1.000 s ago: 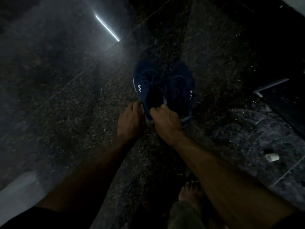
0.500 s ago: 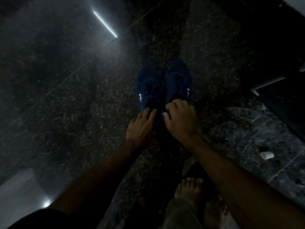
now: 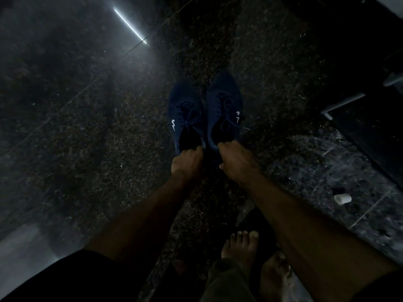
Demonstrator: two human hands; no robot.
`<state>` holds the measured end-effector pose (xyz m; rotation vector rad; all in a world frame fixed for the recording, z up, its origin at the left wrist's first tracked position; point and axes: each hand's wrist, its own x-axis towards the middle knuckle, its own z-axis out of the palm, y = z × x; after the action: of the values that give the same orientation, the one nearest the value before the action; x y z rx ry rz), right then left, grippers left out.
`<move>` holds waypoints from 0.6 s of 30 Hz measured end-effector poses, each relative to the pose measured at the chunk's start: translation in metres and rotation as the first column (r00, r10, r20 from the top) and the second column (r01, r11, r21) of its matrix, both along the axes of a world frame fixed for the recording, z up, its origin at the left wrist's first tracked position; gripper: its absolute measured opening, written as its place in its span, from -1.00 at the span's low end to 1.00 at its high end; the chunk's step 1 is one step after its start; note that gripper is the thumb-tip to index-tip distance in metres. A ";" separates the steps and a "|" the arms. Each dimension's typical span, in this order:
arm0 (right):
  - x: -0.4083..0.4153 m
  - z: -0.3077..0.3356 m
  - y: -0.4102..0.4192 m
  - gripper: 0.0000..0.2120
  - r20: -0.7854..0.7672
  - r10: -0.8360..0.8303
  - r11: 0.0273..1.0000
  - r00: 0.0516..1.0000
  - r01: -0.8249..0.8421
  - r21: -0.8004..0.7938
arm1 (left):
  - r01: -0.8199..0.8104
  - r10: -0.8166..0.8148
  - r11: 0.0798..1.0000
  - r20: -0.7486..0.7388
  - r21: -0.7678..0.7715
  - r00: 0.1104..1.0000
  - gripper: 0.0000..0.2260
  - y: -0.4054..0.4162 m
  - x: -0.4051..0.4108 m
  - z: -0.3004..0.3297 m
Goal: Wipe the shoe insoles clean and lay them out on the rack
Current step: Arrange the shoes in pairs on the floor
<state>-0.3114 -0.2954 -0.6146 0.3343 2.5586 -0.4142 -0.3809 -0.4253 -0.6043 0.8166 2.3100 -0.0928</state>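
From the head view, the two dark blue knit lace-up shoes (image 3: 205,114) sit side by side on the speckled dark stone floor (image 3: 87,127), heels toward me, the insoles presumably inside and hidden. My worry is the gloom: a blind pull could drag a whole shoe or crease an insole. My left hand (image 3: 186,162) curls its grip on the left heel collar, my right hand (image 3: 236,162) on the right; neither is open.
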 end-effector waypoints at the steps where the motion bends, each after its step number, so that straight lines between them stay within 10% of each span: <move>1: -0.001 -0.001 0.000 -0.72 0.013 0.008 1.000 1.000 -0.008 0.010 | 0.008 -0.009 1.000 -0.004 -0.019 1.000 -0.64 0.002 0.001 0.001; 18: 0.009 0.141 0.043 -0.73 0.012 -0.092 0.991 0.996 0.090 0.101 | 0.158 -0.154 0.986 -0.085 0.046 0.984 -0.67 0.057 -0.013 0.153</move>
<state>-0.3021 -0.2527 -0.4735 0.4904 2.5600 -0.3146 -0.3938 -0.3678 -0.4513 1.0381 2.3289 -0.1377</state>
